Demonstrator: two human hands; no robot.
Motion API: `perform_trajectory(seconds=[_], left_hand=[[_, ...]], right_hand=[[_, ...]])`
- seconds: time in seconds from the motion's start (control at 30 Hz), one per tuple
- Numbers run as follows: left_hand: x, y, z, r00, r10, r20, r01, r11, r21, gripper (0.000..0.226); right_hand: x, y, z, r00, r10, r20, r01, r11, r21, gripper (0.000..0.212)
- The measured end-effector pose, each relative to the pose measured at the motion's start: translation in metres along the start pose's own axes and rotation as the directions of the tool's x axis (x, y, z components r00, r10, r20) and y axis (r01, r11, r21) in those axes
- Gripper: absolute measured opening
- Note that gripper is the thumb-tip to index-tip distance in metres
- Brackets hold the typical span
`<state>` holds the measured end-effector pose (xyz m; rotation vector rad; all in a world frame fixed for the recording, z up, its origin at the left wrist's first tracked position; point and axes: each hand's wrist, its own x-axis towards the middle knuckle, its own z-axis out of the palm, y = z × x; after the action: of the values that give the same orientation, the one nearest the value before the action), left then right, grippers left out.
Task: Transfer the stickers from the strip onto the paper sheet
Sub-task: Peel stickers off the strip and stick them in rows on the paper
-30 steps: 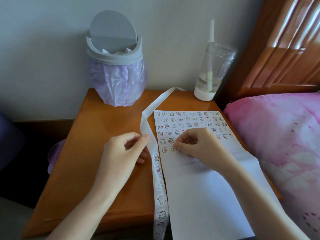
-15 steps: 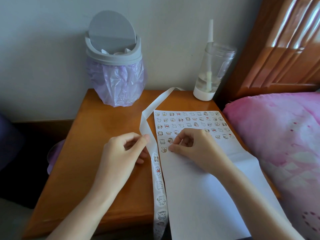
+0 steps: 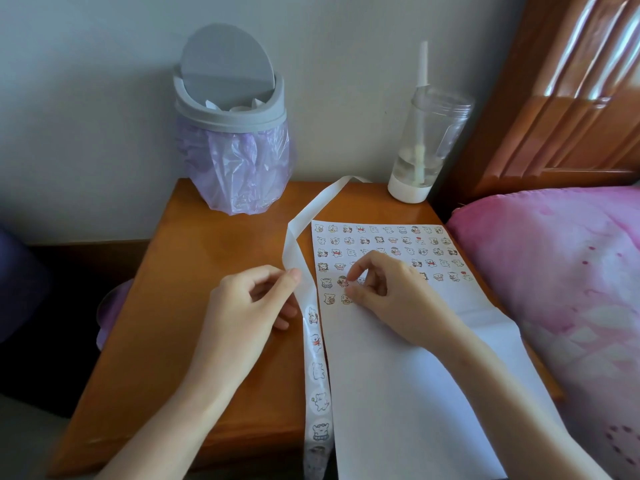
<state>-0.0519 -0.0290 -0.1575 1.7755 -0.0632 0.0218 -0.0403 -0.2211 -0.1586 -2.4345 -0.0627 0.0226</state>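
Grey bin (image 3: 228,109) near strip (image 3: 318,375), bottle (image 3: 426,143) beyond paper sheet (image 3: 398,393)

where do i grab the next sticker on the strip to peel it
Probably its right rim, coming from the paper sheet side with a fingernail: the topmost sticker lies flat on the strip, just below where the left hand pinches it, and the right hand is nearest.

Glossy varnished wood counter (image 3: 214,306); matt white paper sheet (image 3: 398,393); slick paper strip (image 3: 317,358); clear plastic bottle (image 3: 429,140); matt grey plastic bin (image 3: 228,109).
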Motion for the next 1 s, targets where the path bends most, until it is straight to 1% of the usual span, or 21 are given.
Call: perform_trajectory(seconds=[0.07, 0.1, 0.17, 0.2, 0.23, 0.33, 0.43, 0.5, 0.57, 0.63, 0.7, 0.77, 0.9, 1.0], left_hand=[[0.000, 0.000, -0.001, 1.000, -0.002, -0.003, 0.002, 1.000, -0.011, 0.022], [0.000, -0.001, -0.001, 1.000, 0.002, -0.008, -0.002, 1.000, -0.010, 0.022], [0.000, -0.002, -0.002, 0.999, 0.019, -0.027, -0.019, 1.000, 0.008, 0.021], [0.001, -0.002, -0.002, 0.999, 0.033, -0.039, -0.032, 0.999, 0.020, 0.021], [0.001, -0.002, -0.002, 0.997, 0.049, -0.052, -0.047, 0.998, 0.028, 0.022], [0.001, -0.002, -0.002, 0.991, 0.096, -0.090, -0.092, 0.995, 0.048, 0.024], [0.000, -0.002, -0.004, 0.987, 0.114, -0.111, -0.109, 0.993, 0.051, 0.026], [0.000, 0.000, -0.003, 0.989, 0.100, -0.107, -0.099, 0.995, 0.019, 0.029], [-0.001, 0.003, -0.002, 0.994, 0.034, -0.100, -0.045, 0.994, -0.105, 0.033], [0.000, 0.007, 0.000, 0.997, -0.044, -0.056, 0.030, 0.975, -0.219, 0.038], [0.000, 0.007, 0.000, 0.999, -0.043, -0.005, 0.041, 0.976, -0.214, 0.038], [-0.001, 0.007, 0.000, 1.000, -0.003, 0.021, 0.006, 0.985, -0.172, 0.032], [-0.002, 0.004, -0.002, 0.998, 0.049, 0.024, -0.045, 0.991, -0.128, 0.026], [-0.003, 0.004, -0.001, 0.998, 0.064, 0.018, -0.062, 0.992, -0.109, 0.026]], right_hand=[[-0.001, -0.001, 0.001, 0.999, -0.010, -0.035, 0.011, 1.000, 0.017, 0.002], [-0.003, -0.004, 0.002, 0.998, -0.010, -0.059, 0.013, 0.998, 0.063, 0.003], [-0.007, -0.015, 0.003, 0.997, -0.018, -0.072, 0.037, 0.962, 0.271, 0.005], [-0.010, -0.022, 0.003, 0.998, -0.039, -0.051, 0.055, 0.926, 0.374, 0.006], [-0.013, -0.028, 0.003, 0.997, -0.071, -0.023, 0.073, 0.894, 0.443, 0.008], [-0.023, -0.040, 0.008, 0.988, -0.149, 0.038, 0.106, 0.839, 0.533, 0.009], [-0.026, -0.044, 0.012, 0.990, -0.141, 0.030, 0.093, 0.786, 0.611, 0.007], [-0.026, -0.045, 0.012, 0.993, -0.119, 0.016, 0.081, 0.767, 0.637, 0.007], [-0.025, -0.044, 0.012, 0.994, -0.108, -0.004, 0.085, 0.756, 0.649, 0.008], [-0.025, -0.045, 0.013, 0.994, -0.105, -0.032, 0.100, 0.756, 0.646, 0.009], [-0.025, -0.045, 0.013, 0.994, -0.097, -0.055, 0.110, 0.757, 0.644, 0.009], [-0.025, -0.045, 0.012, 0.994, -0.089, -0.070, 0.113, 0.759, 0.641, 0.008], [-0.026, -0.044, 0.014, 0.993, -0.076, -0.087, 0.114, 0.771, 0.627, 0.009], [-0.025, -0.042, 0.016, 0.992, -0.070, -0.109, 0.119, 0.820, 0.560, 0.011]])
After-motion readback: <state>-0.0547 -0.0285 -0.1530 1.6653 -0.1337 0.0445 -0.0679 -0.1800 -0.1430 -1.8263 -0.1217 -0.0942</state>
